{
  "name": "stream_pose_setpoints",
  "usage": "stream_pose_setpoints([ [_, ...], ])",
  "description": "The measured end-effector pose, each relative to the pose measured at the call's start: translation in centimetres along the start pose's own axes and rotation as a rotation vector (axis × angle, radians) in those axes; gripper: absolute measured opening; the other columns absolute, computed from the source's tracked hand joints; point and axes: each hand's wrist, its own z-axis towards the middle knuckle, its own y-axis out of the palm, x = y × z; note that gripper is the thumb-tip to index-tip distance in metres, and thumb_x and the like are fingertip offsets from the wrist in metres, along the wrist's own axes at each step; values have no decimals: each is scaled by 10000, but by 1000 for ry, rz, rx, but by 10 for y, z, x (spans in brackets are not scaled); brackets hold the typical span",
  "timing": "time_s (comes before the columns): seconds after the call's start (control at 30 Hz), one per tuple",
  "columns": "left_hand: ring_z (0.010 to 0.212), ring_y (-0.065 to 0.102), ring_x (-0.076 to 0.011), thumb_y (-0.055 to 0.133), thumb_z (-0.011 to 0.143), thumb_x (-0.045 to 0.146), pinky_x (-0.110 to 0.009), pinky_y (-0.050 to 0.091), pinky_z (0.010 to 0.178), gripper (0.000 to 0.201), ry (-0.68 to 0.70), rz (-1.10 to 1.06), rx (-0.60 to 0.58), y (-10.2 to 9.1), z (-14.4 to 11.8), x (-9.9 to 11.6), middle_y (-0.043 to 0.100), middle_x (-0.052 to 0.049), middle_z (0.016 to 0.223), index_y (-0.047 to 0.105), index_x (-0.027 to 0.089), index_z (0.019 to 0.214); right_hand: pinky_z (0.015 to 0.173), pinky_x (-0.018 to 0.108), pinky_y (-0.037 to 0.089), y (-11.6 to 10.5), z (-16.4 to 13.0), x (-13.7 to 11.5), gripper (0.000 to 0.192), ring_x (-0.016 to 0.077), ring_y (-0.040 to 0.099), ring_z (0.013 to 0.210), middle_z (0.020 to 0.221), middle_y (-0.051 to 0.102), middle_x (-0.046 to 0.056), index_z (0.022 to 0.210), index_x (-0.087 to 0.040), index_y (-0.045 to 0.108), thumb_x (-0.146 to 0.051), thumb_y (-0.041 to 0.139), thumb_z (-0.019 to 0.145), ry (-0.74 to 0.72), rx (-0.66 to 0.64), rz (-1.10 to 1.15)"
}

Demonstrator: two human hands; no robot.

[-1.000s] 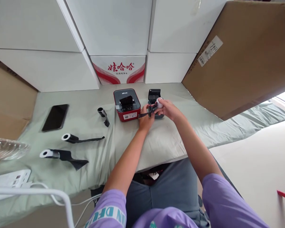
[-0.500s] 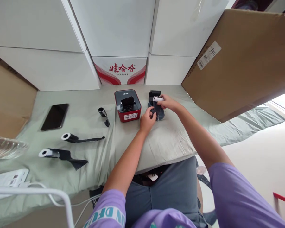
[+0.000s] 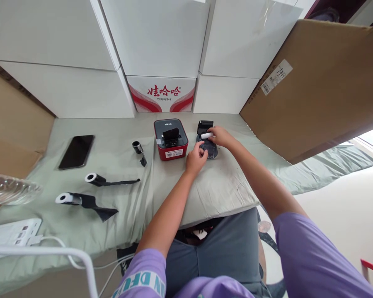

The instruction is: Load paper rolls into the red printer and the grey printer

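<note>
My right hand holds a small white-cored roll over a dark open device with a raised lid at its back. My left hand pinches the roll's dark ribbon end at the device's front edge. A red and grey label printer sits just left of the device. Both forearms reach out from purple sleeves across the green cloth.
Left on the green cloth lie a short black roll, two unrolled dark ribbon rolls and a black phone. A power strip, a plastic bottle, white boxes and brown cardboard ring the table.
The right hand has lowered the roll from above the device down onto it. The left hand followed, moving right and down to the device's front edge with the ribbon end.
</note>
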Motion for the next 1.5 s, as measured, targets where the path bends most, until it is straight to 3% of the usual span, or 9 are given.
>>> stream_pose_setpoints([
  [0.3,679,599,-141,610,931,240,-254,393,671,385,-45,53,-29,0,1,1,641,40,735,610,238,1316,1018,409,484,12,3,-8,368,343,600,1218,1302,623,195,1283,-176,729,-249,604,945,11,-60,-74],
  [0.5,628,578,-129,624,909,212,-253,393,649,383,-16,11,-11,0,0,1,642,45,705,623,225,1292,1058,504,471,8,15,-2,349,360,556,1217,1300,620,206,1259,-134,663,-213,509,956,87,348,126],
  [0.57,613,577,-125,630,905,214,-252,406,654,371,0,-20,-28,1,0,0,654,45,701,629,221,1276,1078,538,450,8,23,-1,369,368,531,1236,1320,631,195,1287,-140,633,-222,513,948,41,375,165],
  [0.77,610,612,-133,630,910,247,-250,447,673,266,-14,-82,-124,-3,-3,3,671,48,660,644,240,1176,1079,475,446,8,11,-1,348,312,571,1178,1233,666,161,1210,-153,701,-255,452,990,-101,328,224],
  [0.9,509,513,-132,580,903,198,-260,402,615,86,-104,-80,88,-6,-2,5,529,74,524,618,233,972,1052,418,464,6,-18,1,289,282,606,1133,1185,668,132,1137,-176,764,-280,584,937,-175,228,230],
  [1.0,490,479,-127,560,900,190,-259,391,600,75,-143,-115,149,-7,-1,5,503,75,526,592,230,955,1058,383,472,2,-30,-1,304,272,626,1165,1243,679,123,1152,-178,786,-229,642,889,-181,125,184],
  [1.17,511,482,-130,542,905,200,-255,379,590,78,-140,-136,158,-6,0,2,488,67,550,575,230,969,1082,327,470,-10,-35,-12,460,245,642,1271,1365,708,85,1210,-179,789,-47,475,902,-118,5,80],
  [1.33,523,464,-128,536,906,187,-253,378,603,79,-109,-159,171,-6,0,-3,465,69,560,564,231,966,1022,339,497,-19,-42,-29,500,283,660,1276,1412,688,84,1273,-201,775,-29,497,895,-5,-91,12],
  [1.5,542,458,-134,524,895,180,-255,381,619,101,-138,-140,157,-6,1,-2,438,67,571,559,232,973,891,387,503,-21,-41,-41,392,344,699,1156,1230,773,130,1211,-207,810,-130,528,950,63,-96,-91],
])
